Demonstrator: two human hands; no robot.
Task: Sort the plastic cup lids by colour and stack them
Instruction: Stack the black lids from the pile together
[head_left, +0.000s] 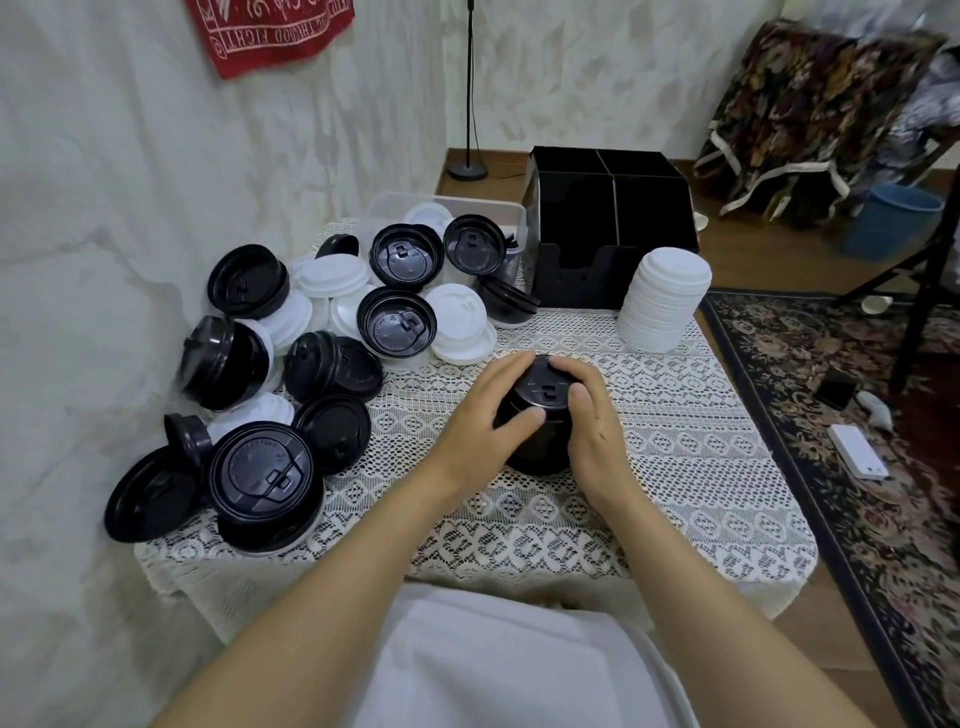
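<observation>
1. White fabric (493, 665) fills the lower edge of the view. Two bare forearms reach forward from it over the counter (675, 467), which carries a white lace cloth.
2. Left grip (483, 421) is curled around the left side of the black lid stack (543, 382), with the thumb against its near wall.
3. Right grip (592, 431) is curled around the right side of the same stack, with its fingertips on the top lid.
4. Black lid stack stands upright on the lace near the counter centre, held between both grips.
5. Short black stack (260, 483) sits at the near-left corner of the counter.
6. Loose lids (397, 322), black and white mixed, cover the left part of the counter beside the wall. Some lie flat, some inverted, some tilted on edge.
7. White lid stack (662, 301) stands upright toward the far right of the counter, well apart from the black lid stack.
8. Black divided organiser (613, 218) stands just behind the white lid stack.
9. Clear plastic tub (395, 205) sits behind the loose lids, left of the organiser.
10. Patterned rug (857, 415) covers the floor to the right; a blue bin (893, 218) stands farther back.
</observation>
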